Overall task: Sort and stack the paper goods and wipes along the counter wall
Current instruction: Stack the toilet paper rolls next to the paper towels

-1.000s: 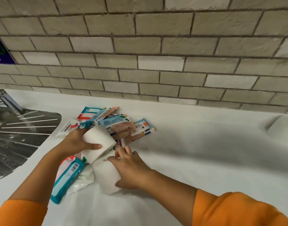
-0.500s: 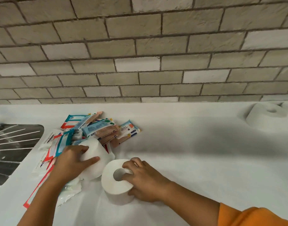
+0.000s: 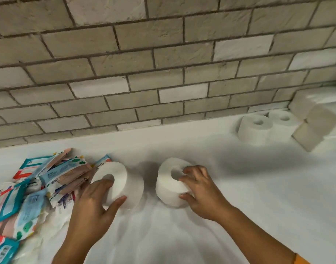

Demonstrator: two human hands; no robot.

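Head view: my left hand (image 3: 93, 206) grips the left roll (image 3: 130, 180) of white toilet paper, one finger at its core and the thumb on its side. This roll sits just beside a loose pile of wipe packs (image 3: 30, 189) at the left of the table (image 3: 239, 202). My right hand (image 3: 200, 189) grips the right roll (image 3: 166, 187) the same way, near the first but apart from it. Both rolls are tilted. Barcodes show on the packs, but their print is too blurred to read. Far right, two wall rolls (image 3: 253, 131) stand upright against the brick wall (image 3: 163, 63), beside white paper bundles (image 3: 315, 119).
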